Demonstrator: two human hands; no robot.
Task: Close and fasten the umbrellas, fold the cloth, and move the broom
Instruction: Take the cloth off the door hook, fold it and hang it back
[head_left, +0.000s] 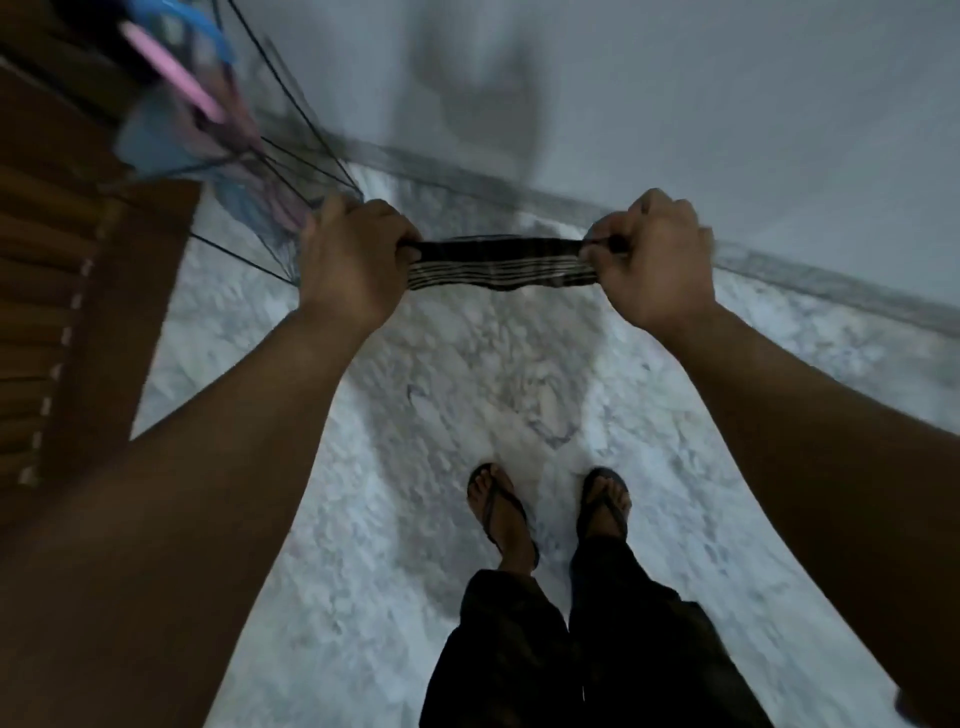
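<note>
A dark cloth (498, 262) with pale stripes is stretched flat and narrow between my two hands at chest height. My left hand (353, 260) grips its left end with curled fingers. My right hand (649, 260) pinches its right end. Behind my left hand, at the upper left, stands an open umbrella (208, 150) with blue and pink panels and thin dark ribs, blurred by motion. No broom is in view.
A brown wooden slatted door or shutter (62, 291) fills the left edge. A pale wall (727, 104) rises ahead, meeting the mottled white floor (447, 405) along a grey skirting line. My feet in dark sandals (550, 509) stand below.
</note>
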